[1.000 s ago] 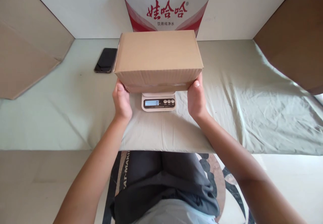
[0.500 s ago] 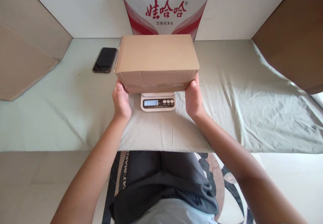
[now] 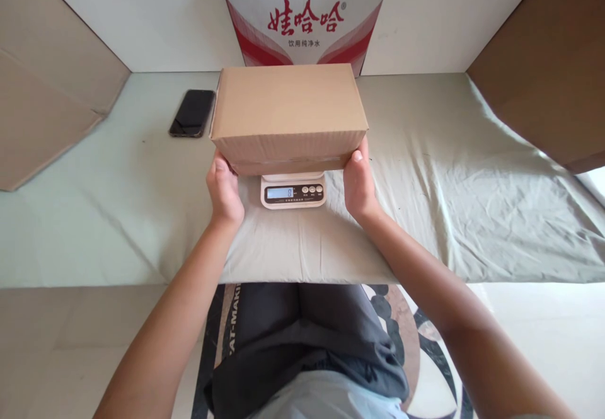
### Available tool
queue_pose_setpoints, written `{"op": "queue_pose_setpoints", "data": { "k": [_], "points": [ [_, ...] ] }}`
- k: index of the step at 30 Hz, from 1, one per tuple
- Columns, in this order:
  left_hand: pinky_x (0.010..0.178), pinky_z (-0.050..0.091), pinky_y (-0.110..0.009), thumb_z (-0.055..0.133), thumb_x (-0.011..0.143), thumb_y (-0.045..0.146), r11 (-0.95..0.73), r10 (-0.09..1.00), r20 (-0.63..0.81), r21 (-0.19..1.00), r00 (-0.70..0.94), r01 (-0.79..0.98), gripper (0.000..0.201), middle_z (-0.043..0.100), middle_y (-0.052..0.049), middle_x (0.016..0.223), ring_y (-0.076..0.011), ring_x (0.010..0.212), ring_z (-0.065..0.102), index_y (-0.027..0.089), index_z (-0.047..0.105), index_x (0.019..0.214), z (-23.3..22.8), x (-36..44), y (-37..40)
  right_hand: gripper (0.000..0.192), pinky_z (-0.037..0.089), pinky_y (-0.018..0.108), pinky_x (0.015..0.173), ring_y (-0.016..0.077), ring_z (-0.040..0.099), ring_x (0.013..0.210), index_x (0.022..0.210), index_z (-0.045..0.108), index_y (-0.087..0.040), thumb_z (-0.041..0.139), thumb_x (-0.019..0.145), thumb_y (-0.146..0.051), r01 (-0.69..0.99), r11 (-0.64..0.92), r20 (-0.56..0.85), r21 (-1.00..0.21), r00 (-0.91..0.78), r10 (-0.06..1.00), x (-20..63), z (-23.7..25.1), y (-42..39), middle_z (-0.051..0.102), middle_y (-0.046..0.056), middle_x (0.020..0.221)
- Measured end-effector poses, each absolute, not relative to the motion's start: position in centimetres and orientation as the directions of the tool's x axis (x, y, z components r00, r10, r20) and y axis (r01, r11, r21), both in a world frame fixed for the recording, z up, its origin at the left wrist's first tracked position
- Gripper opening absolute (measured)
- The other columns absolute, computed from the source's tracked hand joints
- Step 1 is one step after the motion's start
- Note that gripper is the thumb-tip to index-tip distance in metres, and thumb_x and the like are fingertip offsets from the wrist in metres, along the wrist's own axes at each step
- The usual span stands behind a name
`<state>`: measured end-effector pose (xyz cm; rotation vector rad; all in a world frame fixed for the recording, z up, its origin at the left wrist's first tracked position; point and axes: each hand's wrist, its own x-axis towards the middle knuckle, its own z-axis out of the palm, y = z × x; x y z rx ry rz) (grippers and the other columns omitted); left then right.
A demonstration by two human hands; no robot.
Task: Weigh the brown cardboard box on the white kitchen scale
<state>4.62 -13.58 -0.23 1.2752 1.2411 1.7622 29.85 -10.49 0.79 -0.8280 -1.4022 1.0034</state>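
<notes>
Over white scale [image 3: 293,192] | corrugated rectangular carton [image 3: 288,113] (matte) | left hand [image 3: 224,192], right hand [image 3: 359,186] clasp its ends

The person is wearing dark charcoal trousers [image 3: 312,337], bunching in soft folds at the lap, and a pale light-blue top [image 3: 326,400] showing at the bottom edge. Both forearms are going bare, with no sleeves, watch or rings showing on either hand.
</notes>
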Motion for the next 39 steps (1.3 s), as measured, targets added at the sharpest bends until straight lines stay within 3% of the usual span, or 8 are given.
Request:
{"op": "queue_pose_setpoints", "data": {
  "k": [8,12,16,22,25,34,39],
  "points": [
    [0.142,0.043,-0.052,0.055,0.09,0.1,-0.378,0.848,0.367,0.924,-0.382,0.049,0.092,0.068,-0.009,0.168,-0.0367,0.175,0.041,0.033,0.074,0.15,-0.2,4.5,-13.8,0.093,0.027,0.062,0.152,0.0345,0.028,0.182,0.173,0.04,-0.05,0.046,0.093,-0.097,-0.105,0.41,0.419,-0.906,-0.078,0.905,30.1,-0.1,-9.7,0.046,-0.006,0.186],
    [0.148,0.034,-0.055,0.052,0.094,0.098,-0.394,0.828,0.388,0.916,-0.404,0.073,0.085,0.052,0.006,0.183,-0.0352,0.178,0.034,0.045,0.069,0.159,-0.9,3.0,-13.3,0.096,0.022,0.066,0.152,0.0324,0.016,0.186,0.174,0.035,-0.058,0.045,0.09,-0.102,-0.1,0.403,0.408,-0.91,-0.04,0.912,30.8,-0.3,-9.2,0.04,-0.013,0.188],
    [0.15,0.028,-0.057,0.05,0.097,0.095,-0.405,0.827,0.386,0.913,-0.41,0.043,0.077,0.047,0.016,0.184,-0.033,0.181,0.026,0.053,0.067,0.159,-1.5,2.0,-12.8,0.095,0.024,0.071,0.151,0.0348,0.019,0.185,0.172,0.041,-0.057,0.042,0.089,-0.103,-0.1,0.397,0.402,-0.913,-0.035,0.915,31.2,-0.8,-8.7,0.04,-0.012,0.188],
    [0.148,0.033,-0.059,0.043,0.098,0.097,-0.346,0.855,0.33,0.938,-0.4,0.034,0.089,0.04,0.01,0.189,-0.0319,0.184,0.012,0.043,0.061,0.166,-1.2,2.4,-12.7,0.087,0.024,0.068,0.152,0.0354,0.028,0.182,0.165,0.052,-0.05,0.049,0.091,-0.097,-0.183,0.367,0.368,-0.912,0.029,0.929,31.1,-1.4,-8.2,0.046,-0.007,0.185],
    [0.149,0.031,-0.059,0.037,0.101,0.096,-0.331,0.852,0.314,0.943,-0.418,0.034,0.091,0.042,0.008,0.188,-0.0324,0.184,0.017,0.039,0.059,0.168,-1.0,2.7,-12.7,0.087,0.022,0.067,0.153,0.0344,0.028,0.183,0.16,0.057,-0.047,0.052,0.089,-0.096,-0.221,0.332,0.328,-0.917,0.058,0.943,31.1,-1.3,-8.1,0.049,-0.006,0.184],
    [0.147,0.035,-0.051,0.047,0.095,0.097,-0.344,0.847,0.309,0.939,-0.433,-0.003,0.093,0.054,-0.001,0.181,-0.0325,0.178,0.037,0.036,0.064,0.163,-0.6,3.0,-12.5,0.084,0.021,0.061,0.154,0.0311,0.034,0.181,0.154,0.061,-0.042,0.058,0.087,-0.093,-0.312,0.251,0.234,-0.916,0.091,0.968,30.9,-1.1,-8.1,0.049,-0.005,0.185],
    [0.144,0.038,-0.052,0.04,0.098,0.099,-0.327,0.858,0.303,0.945,-0.414,0.015,0.094,0.054,0.0,0.18,-0.0312,0.181,0.029,0.037,0.061,0.165,-0.4,3.1,-12.5,0.084,0.02,0.06,0.154,0.03,0.032,0.182,0.157,0.059,-0.042,0.055,0.09,-0.092,-0.305,0.247,0.233,-0.92,0.083,0.969,30.9,-1.1,-8.2,0.047,-0.005,0.186]
  ]
}}
